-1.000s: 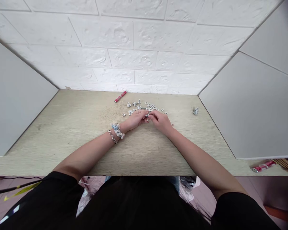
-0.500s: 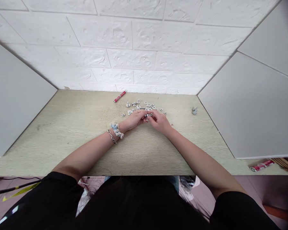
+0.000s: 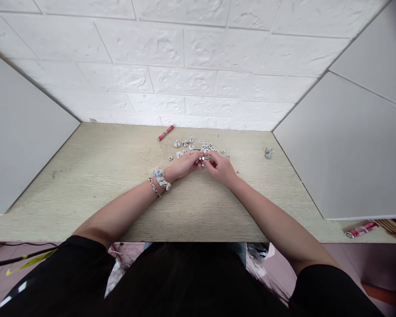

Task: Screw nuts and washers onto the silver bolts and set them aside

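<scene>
My left hand (image 3: 188, 164) and my right hand (image 3: 221, 168) meet over the middle of the table, fingers closed on a small silver bolt (image 3: 203, 158) from both sides. A nut seems to sit on the bolt, though the fingertips cover part of it. Just beyond my hands lie several loose washers (image 3: 206, 144) and nuts, with one nut (image 3: 170, 158) off to the left of my left hand. Several bolts (image 3: 185, 143) with washers stand on their heads behind my left hand. Some of the pieces are hidden by my fingers.
A red tube (image 3: 165, 133) lies near the white brick wall (image 3: 155, 79). A small cluster of silver hardware (image 3: 269, 153) sits at the right. Grey panels (image 3: 350, 154) flank the table (image 3: 95, 176). Another red tube (image 3: 361, 230) lies at the right front beside brown wicker (image 3: 394, 229).
Both hands stay in nearly the same place, still around the bolt. The bolt shows a little more between the fingertips. The whole view has shifted very slightly.
</scene>
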`<action>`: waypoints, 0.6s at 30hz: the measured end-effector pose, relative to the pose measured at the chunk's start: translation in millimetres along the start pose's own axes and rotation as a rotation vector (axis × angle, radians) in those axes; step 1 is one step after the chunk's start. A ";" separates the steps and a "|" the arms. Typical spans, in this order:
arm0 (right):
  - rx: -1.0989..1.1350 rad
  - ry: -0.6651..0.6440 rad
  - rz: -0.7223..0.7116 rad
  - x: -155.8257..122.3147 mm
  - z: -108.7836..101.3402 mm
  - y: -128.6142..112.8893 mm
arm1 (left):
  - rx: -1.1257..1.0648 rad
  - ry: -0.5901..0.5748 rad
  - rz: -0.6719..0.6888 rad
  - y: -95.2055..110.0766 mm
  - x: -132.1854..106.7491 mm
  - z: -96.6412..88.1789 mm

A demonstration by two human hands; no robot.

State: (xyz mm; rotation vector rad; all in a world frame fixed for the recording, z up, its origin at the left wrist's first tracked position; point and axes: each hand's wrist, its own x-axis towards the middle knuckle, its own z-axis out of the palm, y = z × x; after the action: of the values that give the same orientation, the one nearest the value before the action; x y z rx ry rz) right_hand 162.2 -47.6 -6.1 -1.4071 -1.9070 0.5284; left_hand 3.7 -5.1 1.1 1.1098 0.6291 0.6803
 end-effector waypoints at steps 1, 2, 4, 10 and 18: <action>-0.008 -0.004 0.005 0.4 0.2 0.4 | 0.004 0.002 0.001 -0.3 0.2 -0.2; -0.014 -0.009 0.011 0.9 0.2 0.9 | 0.007 0.004 0.003 -0.5 0.3 -0.2; -0.021 -0.020 0.024 1.8 -0.3 1.8 | 0.009 0.011 0.010 -0.9 0.5 -0.3; -0.001 -0.022 0.042 2.2 -1.9 1.6 | 0.009 0.005 -0.003 -3.6 2.4 -2.7; -0.034 -0.024 0.035 2.6 -1.1 1.9 | 0.001 -0.013 0.007 -8.2 5.3 -5.3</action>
State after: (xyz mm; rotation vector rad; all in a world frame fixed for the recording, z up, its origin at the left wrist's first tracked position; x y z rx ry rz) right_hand 163.8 -44.7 -5.9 -1.4641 -1.9223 0.5339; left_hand 4.6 -0.4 -8.9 1.1165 0.6149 0.6785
